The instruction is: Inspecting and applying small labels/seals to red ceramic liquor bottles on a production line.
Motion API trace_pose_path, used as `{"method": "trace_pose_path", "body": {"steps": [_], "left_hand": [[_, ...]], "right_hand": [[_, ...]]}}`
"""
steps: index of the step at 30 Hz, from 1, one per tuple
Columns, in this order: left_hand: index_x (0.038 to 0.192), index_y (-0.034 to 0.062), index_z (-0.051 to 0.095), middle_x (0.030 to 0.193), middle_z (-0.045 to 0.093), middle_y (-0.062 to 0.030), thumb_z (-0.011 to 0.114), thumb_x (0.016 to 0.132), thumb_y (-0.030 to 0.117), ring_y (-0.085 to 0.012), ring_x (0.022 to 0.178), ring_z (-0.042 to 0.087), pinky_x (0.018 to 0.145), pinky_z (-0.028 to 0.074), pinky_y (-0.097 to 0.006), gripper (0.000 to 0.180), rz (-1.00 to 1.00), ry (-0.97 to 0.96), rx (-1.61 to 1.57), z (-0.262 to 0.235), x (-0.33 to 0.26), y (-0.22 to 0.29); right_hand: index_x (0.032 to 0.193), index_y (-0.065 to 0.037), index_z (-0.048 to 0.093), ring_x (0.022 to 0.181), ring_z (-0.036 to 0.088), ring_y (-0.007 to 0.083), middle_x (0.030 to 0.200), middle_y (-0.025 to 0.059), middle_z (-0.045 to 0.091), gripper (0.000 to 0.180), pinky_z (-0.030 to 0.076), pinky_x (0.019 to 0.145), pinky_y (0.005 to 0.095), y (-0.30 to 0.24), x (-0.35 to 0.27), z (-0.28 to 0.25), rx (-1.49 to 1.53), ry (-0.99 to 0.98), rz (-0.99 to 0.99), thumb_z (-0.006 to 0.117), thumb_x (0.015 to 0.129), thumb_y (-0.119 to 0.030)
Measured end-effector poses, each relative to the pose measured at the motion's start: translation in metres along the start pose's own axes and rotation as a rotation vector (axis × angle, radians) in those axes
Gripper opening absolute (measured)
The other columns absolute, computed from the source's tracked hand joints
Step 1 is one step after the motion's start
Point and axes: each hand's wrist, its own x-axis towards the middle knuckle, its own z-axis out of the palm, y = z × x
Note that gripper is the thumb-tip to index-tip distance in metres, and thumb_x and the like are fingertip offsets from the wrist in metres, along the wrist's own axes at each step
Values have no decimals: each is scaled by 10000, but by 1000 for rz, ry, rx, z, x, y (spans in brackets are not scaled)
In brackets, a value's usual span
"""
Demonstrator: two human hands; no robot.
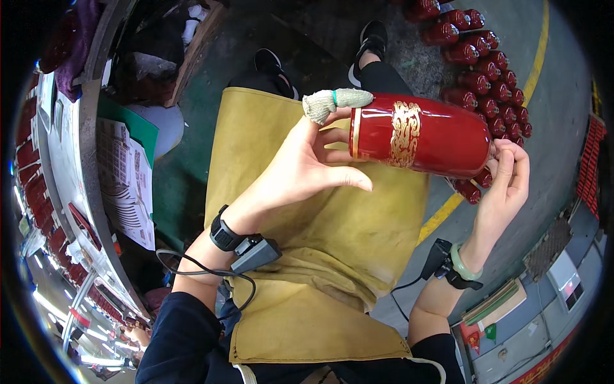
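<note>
A glossy dark red bottle (441, 136) with a gold ornamental band lies level in the air above my lap. My left hand (307, 160) supports its wide, gold-rimmed end. The index finger wears a knitted finger cover (336, 102) with a green band and rests along the bottle's upper side. Other fingers of that hand reach against the end, partly hidden, while the thumb stretches out free below. At the narrow end, my right hand (508, 179) pinches the neck, which the fingertips mostly cover.
Many similar red bottles (489, 83) stand on the floor at the far right beside a yellow line (537, 57). A yellow apron (256, 147) covers my lap. At left are a workbench (89, 160) and printed sheets (128, 185). Cables hang from both wrist devices.
</note>
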Motion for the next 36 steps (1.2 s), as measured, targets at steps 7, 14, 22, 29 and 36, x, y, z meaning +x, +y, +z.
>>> {"method": "trace_pose_path", "body": {"steps": [7,14,22,29,36], "left_hand": [[1522,61,286,1488,444,-158,748,862,-53,-267,1289,558,990,573,-413,813,-64,26,46,-4,6,4],[1529,66,323,1430,526,-124,764,895,63,-218,1276,565,1078,487,-386,773,-55,31,175,-9,23,9],[1492,75,373,1444,524,-134,738,916,60,-232,1251,590,1020,537,-386,682,-8,31,143,-17,38,5],[1478,66,390,1477,485,-124,759,871,-9,-227,1235,600,950,587,-361,714,67,10,232,-14,35,7],[1484,70,388,1515,434,-133,798,805,-57,-230,1220,610,904,607,-334,803,45,-14,276,-13,31,9]], "right_hand": [[1065,-18,580,890,586,122,1042,74,619,202,500,800,278,6,3,-7,-43,-124,-34,457,1096,-175],[1077,-50,532,898,548,116,1070,65,593,214,465,844,275,20,18,-8,296,-273,148,416,1111,-226],[1082,-37,559,897,537,108,1042,36,581,241,459,853,271,22,30,-7,208,-326,144,451,1103,-251],[1100,-25,576,904,525,96,1037,17,568,257,450,865,260,30,32,-5,254,-309,155,476,1096,-263],[1109,-14,564,1021,539,104,1086,23,556,231,438,992,278,26,23,-8,306,-246,203,474,1099,-227]]}}
